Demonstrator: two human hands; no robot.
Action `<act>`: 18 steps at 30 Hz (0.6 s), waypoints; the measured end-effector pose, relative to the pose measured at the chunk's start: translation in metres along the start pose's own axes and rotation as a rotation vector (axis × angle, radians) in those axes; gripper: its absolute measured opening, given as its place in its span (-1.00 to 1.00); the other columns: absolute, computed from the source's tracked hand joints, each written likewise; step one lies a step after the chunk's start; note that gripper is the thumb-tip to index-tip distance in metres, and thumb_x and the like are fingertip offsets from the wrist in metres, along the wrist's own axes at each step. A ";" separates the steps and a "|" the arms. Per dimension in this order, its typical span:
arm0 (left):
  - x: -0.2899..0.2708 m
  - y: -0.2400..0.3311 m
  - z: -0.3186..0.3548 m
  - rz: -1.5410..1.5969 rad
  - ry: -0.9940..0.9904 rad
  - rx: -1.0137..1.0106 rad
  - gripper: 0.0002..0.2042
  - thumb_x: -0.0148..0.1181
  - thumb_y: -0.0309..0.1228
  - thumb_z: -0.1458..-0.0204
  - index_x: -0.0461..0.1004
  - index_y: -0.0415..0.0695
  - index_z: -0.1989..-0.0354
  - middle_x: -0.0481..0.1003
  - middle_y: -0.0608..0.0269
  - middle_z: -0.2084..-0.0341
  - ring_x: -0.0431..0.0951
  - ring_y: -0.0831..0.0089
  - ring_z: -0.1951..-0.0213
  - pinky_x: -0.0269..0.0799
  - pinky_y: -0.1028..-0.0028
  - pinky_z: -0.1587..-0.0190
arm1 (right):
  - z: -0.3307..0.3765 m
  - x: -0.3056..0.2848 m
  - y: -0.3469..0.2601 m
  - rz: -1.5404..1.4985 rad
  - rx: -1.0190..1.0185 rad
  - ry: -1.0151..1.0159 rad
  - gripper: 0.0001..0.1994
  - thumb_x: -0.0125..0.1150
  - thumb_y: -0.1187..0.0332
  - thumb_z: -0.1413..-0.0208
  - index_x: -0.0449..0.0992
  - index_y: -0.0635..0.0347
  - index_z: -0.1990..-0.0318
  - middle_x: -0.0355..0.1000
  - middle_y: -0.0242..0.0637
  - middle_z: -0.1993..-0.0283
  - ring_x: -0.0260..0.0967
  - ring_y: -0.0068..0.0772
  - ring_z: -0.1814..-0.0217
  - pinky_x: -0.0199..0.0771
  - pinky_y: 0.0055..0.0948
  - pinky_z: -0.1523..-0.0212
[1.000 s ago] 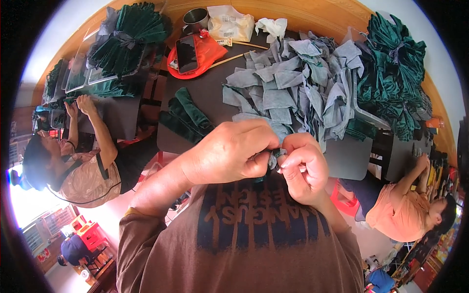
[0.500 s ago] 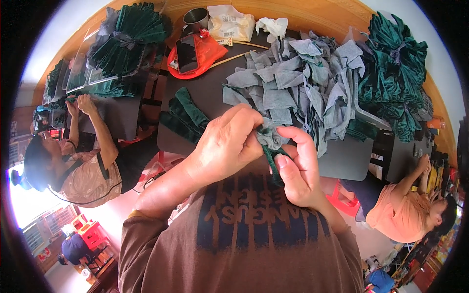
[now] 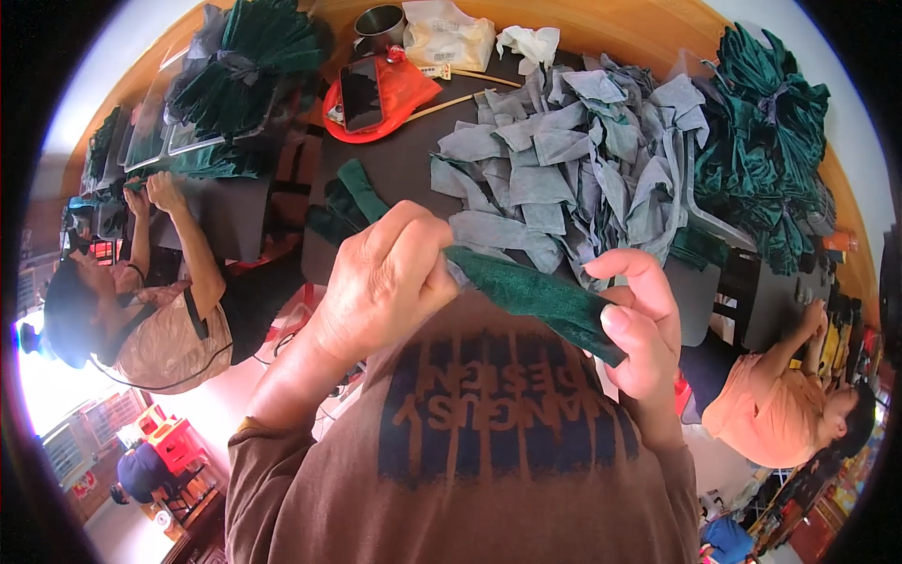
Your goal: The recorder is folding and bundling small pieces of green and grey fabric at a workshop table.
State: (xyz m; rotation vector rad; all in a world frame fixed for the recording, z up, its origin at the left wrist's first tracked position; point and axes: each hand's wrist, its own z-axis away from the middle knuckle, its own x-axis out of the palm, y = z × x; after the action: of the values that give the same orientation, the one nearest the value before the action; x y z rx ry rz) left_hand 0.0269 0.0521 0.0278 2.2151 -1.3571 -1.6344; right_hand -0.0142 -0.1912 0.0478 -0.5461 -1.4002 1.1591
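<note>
A strip of dark green velvet fabric is stretched between my hands, green side showing. My left hand is closed around its left end, where a bit of grey shows at the fist. Thumb and fingers of my right hand pinch the strip's right end. Beyond my hands lies a big heap of grey-backed fabric strips on the dark table. Several green velvet strips lie on the table just past my left hand.
A phone rests on a red plate with a red bag, near a metal mug, a tissue pack and chopsticks. Bundled green strips are piled at right, more at left. Co-workers sit at both sides.
The fabric strip was bunched up, grey and green, between my close-set hands. Now it is drawn out flat and green, with my right hand moved right and my left hand slightly left.
</note>
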 end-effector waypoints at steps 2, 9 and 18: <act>-0.004 -0.001 -0.003 0.035 -0.066 -0.048 -0.77 0.05 -0.71 0.36 0.29 -0.21 0.45 0.34 0.12 0.49 0.44 0.17 0.44 0.40 0.37 0.43 | -0.002 -0.001 -0.002 0.000 0.061 -0.045 -0.67 -0.04 0.43 -0.07 0.21 0.29 0.00 0.43 -0.23 0.22 0.31 -0.68 0.30 0.26 -0.68 0.27; 0.006 0.027 -0.017 0.360 -0.279 0.096 -0.29 0.23 -0.50 0.34 0.10 -0.21 -0.11 0.32 -0.01 0.05 0.36 0.06 0.02 0.12 0.08 -0.12 | -0.005 0.012 0.006 0.008 0.068 -0.075 -0.68 0.01 0.52 -0.04 0.23 0.26 0.01 0.38 -0.31 0.20 0.24 -0.72 0.28 0.21 -0.70 0.27; 0.043 -0.043 0.034 -0.186 -0.190 0.052 -0.72 0.01 -0.50 0.14 0.38 -0.17 0.18 0.40 0.22 0.56 0.47 0.26 0.49 0.35 0.33 0.48 | -0.001 -0.002 0.032 0.168 0.129 0.017 -0.78 0.01 0.57 -0.07 0.26 0.24 0.11 0.36 -0.40 0.29 0.21 -0.75 0.33 0.20 -0.72 0.30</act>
State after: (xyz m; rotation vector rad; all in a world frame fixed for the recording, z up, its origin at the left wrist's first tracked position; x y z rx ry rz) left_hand 0.0270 0.0639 -0.0409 2.3300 -1.2802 -1.9380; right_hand -0.0227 -0.1798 0.0196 -0.5889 -1.2733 1.3667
